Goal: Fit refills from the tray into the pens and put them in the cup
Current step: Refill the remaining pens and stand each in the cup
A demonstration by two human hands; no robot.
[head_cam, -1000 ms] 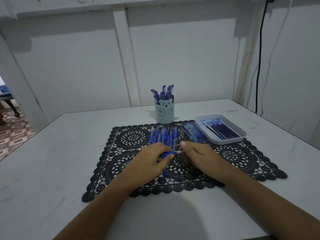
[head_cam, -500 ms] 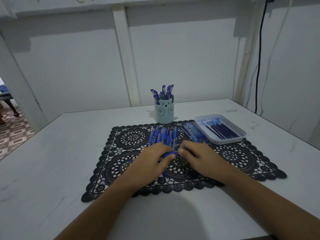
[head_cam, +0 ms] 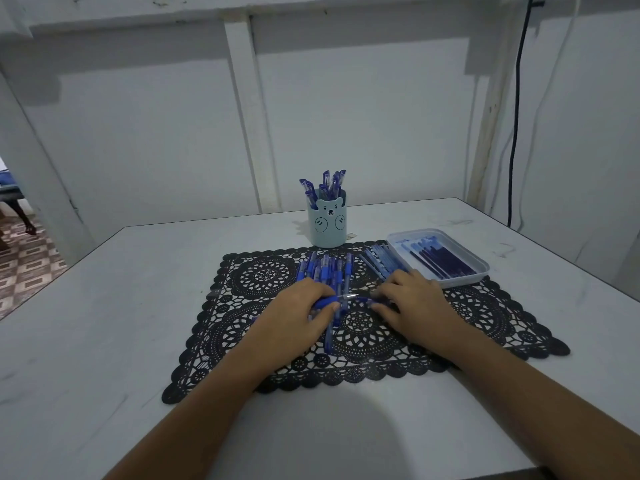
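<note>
My left hand (head_cam: 298, 315) grips a blue pen (head_cam: 327, 302) above the black lace mat (head_cam: 263, 282); the pen's metal tip (head_cam: 349, 296) points right. My right hand (head_cam: 414, 306) holds a small dark piece, probably the pen's cap (head_cam: 367, 299), just off that tip. A row of blue pens (head_cam: 325, 268) lies on the mat behind my hands. The white tray (head_cam: 479, 271) at the right holds dark blue refills (head_cam: 440, 259). A pale blue bear cup (head_cam: 327, 221) with several pens in it stands beyond the mat.
A bundle of clear tubes (head_cam: 382, 259) lies between the pen row and the tray. The white table (head_cam: 104, 323) ends at a white wall behind; a black cable (head_cam: 516, 116) hangs at the right. Patterned floor (head_cam: 24, 265) shows past the left edge.
My two hands were pressed together at the pen half a second ago; now the right hand has drawn slightly right, and the metal tip shows between them.
</note>
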